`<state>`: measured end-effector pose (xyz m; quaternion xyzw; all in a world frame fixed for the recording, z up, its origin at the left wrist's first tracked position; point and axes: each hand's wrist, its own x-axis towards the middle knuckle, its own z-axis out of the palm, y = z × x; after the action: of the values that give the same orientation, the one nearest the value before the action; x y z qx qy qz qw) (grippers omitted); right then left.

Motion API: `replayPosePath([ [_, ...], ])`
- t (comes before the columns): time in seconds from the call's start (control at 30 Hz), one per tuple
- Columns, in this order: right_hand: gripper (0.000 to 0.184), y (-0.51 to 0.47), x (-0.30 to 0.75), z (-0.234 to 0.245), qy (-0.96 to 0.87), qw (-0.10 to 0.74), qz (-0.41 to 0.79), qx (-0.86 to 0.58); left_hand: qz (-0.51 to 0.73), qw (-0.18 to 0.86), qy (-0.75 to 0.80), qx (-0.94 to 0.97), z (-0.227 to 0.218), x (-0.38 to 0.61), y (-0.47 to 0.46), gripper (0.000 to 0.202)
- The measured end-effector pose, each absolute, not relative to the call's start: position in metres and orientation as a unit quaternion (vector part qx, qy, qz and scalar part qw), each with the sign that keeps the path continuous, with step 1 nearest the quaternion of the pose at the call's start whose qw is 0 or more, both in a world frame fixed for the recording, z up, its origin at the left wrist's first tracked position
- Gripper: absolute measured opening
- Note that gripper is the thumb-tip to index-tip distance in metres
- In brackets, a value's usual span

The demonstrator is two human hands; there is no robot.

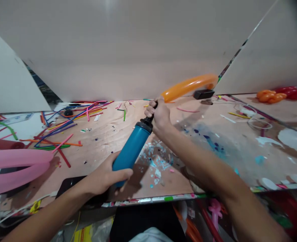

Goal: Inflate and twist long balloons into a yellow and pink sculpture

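A blue balloon pump (131,149) with a black collar and nozzle slants upward in front of me. My left hand (110,176) wraps round its lower barrel. Up at the nozzle, my right hand (160,114) is closed, pinching the neck of an orange balloon (188,86) against the pump tip. The balloon is long and inflated, stretching right and bending down at its far end, near a small black box (203,94). My right fingers hide the exact join between neck and nozzle.
Many uninflated balloons (60,126) lie scattered at the left. An inflated pink balloon (19,164) rests at the left edge. A dark flat object (70,185) is by my left forearm. Orange twisted balloons (270,96) sit far right. White panels (138,50) stand behind the paint-flecked tabletop (103,144).
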<state>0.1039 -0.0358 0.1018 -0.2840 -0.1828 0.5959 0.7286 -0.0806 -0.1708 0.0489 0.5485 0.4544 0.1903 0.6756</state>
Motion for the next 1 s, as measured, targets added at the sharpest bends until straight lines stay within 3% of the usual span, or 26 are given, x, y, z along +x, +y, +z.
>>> replayPosePath([
  [0.13, 0.026, -0.033, 0.122, 0.109, -0.211, 0.723, 0.578, -0.312, 0.193, 0.694, 0.418, 0.554, 0.042, -0.075, -0.18, 0.058],
  [0.27, 0.026, -0.044, 0.14, 0.12, -0.241, 0.733, 0.557, -0.307, 0.203, 0.717, 0.444, 0.496, 0.023, -0.087, -0.217, 0.083],
  [0.33, 0.027, -0.06, 0.131, 0.119, -0.247, 0.737, 0.556, -0.294, 0.2, 0.716, 0.466, 0.48, 0.02, -0.092, -0.226, 0.085],
  [0.53, 0.03, -0.076, 0.102, 0.118, -0.268, 0.731, 0.565, -0.272, 0.195, 0.697, 0.421, 0.547, 0.049, -0.085, -0.192, 0.055],
  [0.67, 0.028, -0.032, 0.139, 0.123, -0.248, 0.743, 0.538, -0.311, 0.181, 0.674, 0.409, 0.588, 0.057, -0.082, -0.171, 0.048],
  [0.87, 0.036, -0.041, 0.156, 0.145, -0.311, 0.772, 0.475, -0.284, 0.192, 0.506, 0.503, 0.674, 0.046, -0.086, -0.174, 0.036],
  [1.0, 0.044, -0.096, 0.105, 0.146, -0.384, 0.739, 0.519, -0.193, 0.206, 0.602, 0.427, 0.643, 0.035, -0.077, -0.193, 0.031],
])
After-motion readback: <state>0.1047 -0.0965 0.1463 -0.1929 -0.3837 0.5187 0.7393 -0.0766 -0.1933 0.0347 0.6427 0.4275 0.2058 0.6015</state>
